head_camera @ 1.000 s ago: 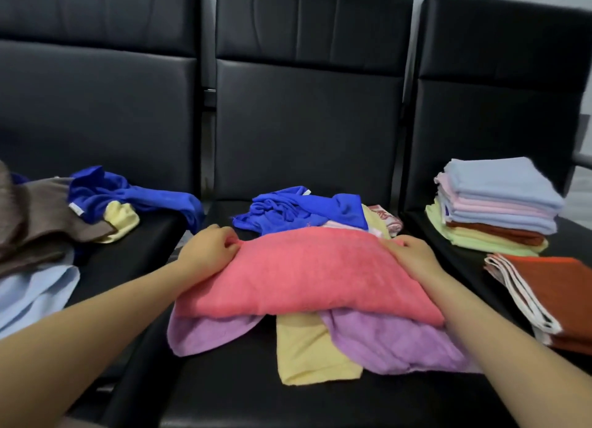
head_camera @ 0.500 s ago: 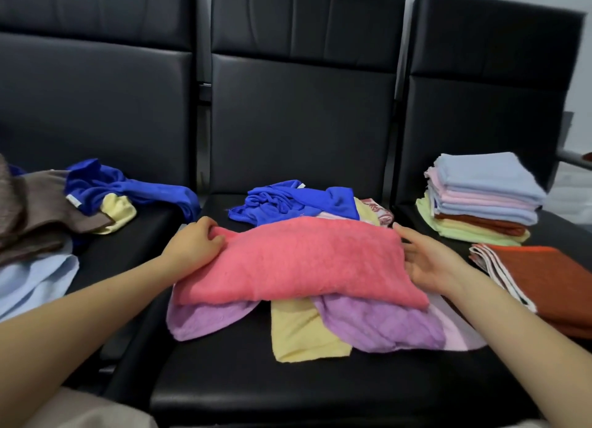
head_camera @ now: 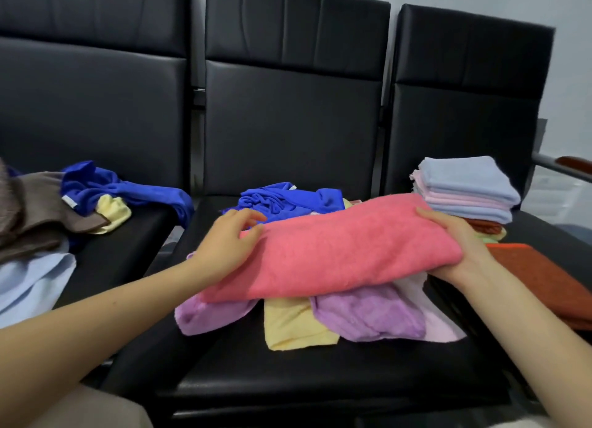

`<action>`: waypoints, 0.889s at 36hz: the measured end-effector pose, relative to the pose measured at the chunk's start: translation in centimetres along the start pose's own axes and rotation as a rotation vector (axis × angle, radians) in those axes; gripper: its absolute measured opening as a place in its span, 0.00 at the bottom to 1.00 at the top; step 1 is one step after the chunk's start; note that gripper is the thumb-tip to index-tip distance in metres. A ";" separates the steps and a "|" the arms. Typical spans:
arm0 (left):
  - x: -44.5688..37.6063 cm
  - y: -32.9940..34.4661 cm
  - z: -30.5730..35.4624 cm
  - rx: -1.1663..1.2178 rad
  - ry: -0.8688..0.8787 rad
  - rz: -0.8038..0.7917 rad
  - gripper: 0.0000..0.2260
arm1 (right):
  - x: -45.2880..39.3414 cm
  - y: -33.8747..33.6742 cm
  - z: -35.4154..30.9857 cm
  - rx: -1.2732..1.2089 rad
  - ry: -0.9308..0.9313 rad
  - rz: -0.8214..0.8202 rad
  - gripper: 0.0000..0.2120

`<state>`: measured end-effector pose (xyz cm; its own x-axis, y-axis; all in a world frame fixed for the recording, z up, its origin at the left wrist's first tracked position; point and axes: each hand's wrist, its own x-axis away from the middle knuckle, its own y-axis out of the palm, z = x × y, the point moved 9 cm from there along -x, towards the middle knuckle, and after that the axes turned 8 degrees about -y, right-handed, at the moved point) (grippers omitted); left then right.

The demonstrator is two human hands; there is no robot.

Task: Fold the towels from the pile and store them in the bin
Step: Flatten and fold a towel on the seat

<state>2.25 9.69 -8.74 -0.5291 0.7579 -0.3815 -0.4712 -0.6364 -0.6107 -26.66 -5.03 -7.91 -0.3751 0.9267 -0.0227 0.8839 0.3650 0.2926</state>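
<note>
A folded pink towel lies across the loose pile on the middle chair seat. Its right end is raised. My right hand grips that end, thumb on top and fingers underneath. My left hand rests on the towel's left end with its fingers fairly straight. Under the pink towel lie purple towels, a yellow towel and a crumpled blue towel. No bin is in view.
A stack of folded towels sits on the right chair, with a folded orange towel in front of it. The left chair holds loose brown, blue and pale blue towels. Black chair backs stand behind.
My right hand went from open beside the pink towel to gripping its right end, which has risen and shifted right. My left hand's fingers have loosened on the left end.
</note>
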 end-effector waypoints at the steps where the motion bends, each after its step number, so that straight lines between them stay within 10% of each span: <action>1: 0.3 0.5 0.7 0.010 0.036 -0.021 0.07 | 0.3 0.2 -0.4 -0.039 -0.013 0.011 0.06; 8: 2.0 3.4 1.4 -0.083 0.139 -0.158 0.17 | 0.7 3.2 -0.7 -0.133 -0.007 -0.048 0.09; 14: 1.4 3.8 0.8 -0.001 0.065 -0.184 0.07 | 0.7 7.5 -0.5 -0.145 0.046 -0.126 0.09; 22: 1.1 3.3 -2.5 0.830 -0.553 -0.206 0.20 | 2.3 15.8 2.9 0.170 0.008 -0.517 0.07; 28: 1.5 4.1 -2.3 0.788 -0.678 -0.344 0.15 | -1.0 12.7 1.6 0.768 -0.481 -0.161 0.11; 32: 1.4 4.5 -3.1 0.689 -0.736 -0.316 0.16 | -2.2 9.6 3.4 0.916 -0.365 -0.082 0.16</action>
<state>1.51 8.34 -14.18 -0.5016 0.7762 0.3820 -0.8388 -0.5444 0.0048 -16.41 -3.24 -8.25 -0.4720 0.8101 -0.3479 0.7911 0.2151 -0.5726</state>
